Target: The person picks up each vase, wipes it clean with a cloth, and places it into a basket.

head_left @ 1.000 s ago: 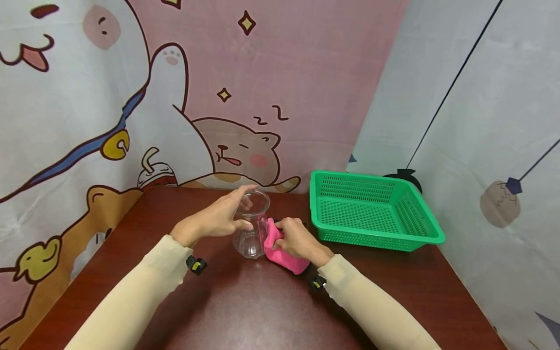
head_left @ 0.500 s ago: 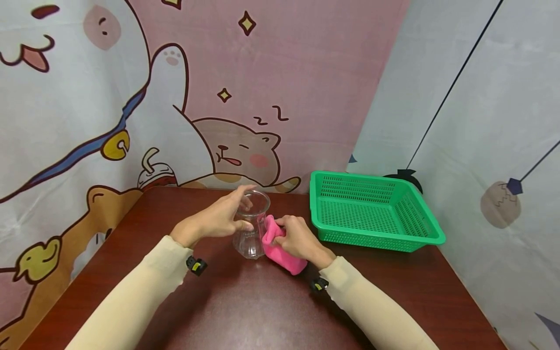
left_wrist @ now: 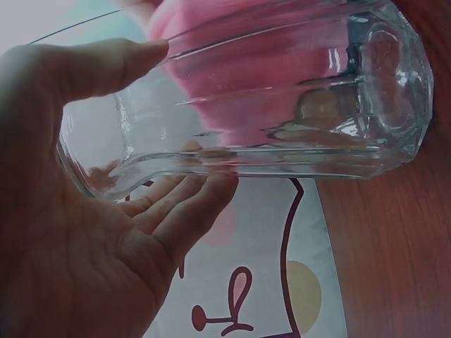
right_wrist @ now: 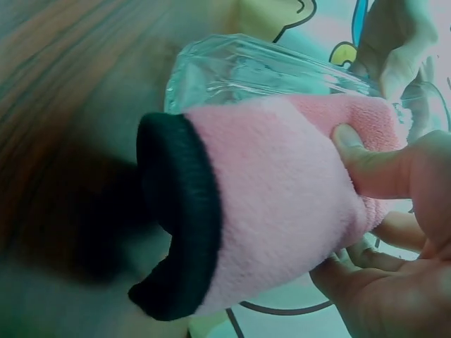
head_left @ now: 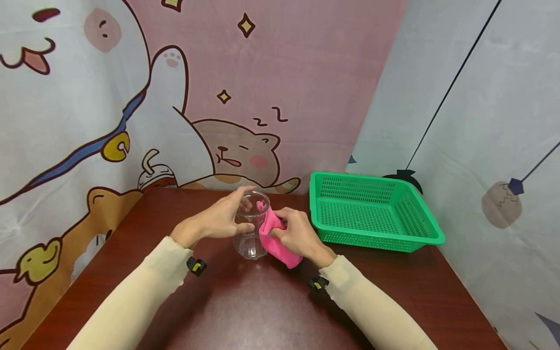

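A clear glass vase (head_left: 249, 246) with a round rim and faceted base stands upright on the brown table (head_left: 245, 311). My left hand (head_left: 214, 217) holds it near the neck, thumb on the near side and fingers behind. In my right hand (head_left: 301, 235), a folded pink cloth (head_left: 282, 249) is pinched between thumb and fingers. The cloth lies against the vase's right side, and a bit of pink shows at the rim. Seen from the right wrist, the cloth (right_wrist: 275, 204) has a dark edge hanging down. Through the glass in the left wrist view, pink fills the far side.
A green plastic basket (head_left: 376, 238) with slotted walls sits at the table's back right, just beyond my right hand. Behind the table hangs a cartoon-printed curtain (head_left: 306, 97). Dark wristbands (head_left: 196, 266) are on both wrists.
My right hand has shifted slightly up and left with the cloth, whose top now reaches the vase's rim. The left hand and the vase have stayed in place.
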Available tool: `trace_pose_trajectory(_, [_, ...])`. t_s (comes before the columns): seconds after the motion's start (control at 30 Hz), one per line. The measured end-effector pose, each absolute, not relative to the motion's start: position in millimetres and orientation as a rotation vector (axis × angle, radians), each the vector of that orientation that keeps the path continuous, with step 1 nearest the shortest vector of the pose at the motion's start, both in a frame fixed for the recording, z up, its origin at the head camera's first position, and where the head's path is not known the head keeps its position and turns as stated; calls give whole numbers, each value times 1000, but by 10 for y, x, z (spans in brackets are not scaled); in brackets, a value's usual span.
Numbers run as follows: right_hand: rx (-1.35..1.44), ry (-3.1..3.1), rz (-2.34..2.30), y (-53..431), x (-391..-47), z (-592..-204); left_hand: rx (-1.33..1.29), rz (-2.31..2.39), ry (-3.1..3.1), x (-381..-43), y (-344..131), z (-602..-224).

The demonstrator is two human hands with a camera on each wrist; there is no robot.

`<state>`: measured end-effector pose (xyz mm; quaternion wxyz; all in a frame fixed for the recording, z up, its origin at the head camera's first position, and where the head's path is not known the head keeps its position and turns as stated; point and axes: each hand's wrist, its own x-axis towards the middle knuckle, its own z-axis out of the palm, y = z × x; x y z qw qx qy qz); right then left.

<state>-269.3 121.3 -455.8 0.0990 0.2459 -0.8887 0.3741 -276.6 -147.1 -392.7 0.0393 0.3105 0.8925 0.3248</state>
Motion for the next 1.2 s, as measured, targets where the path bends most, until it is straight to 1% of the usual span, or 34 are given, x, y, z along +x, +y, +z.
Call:
trace_pose_trajectory(0.73, [687,-2345,1445,1290,-2674,-4154,978,992,2737,-2781,-1440,-3891])
trace_pose_trajectory(1.2, [712,-2453,1263,1270,-2655,-4120,955,965,2729,-2774,-1473,-3897])
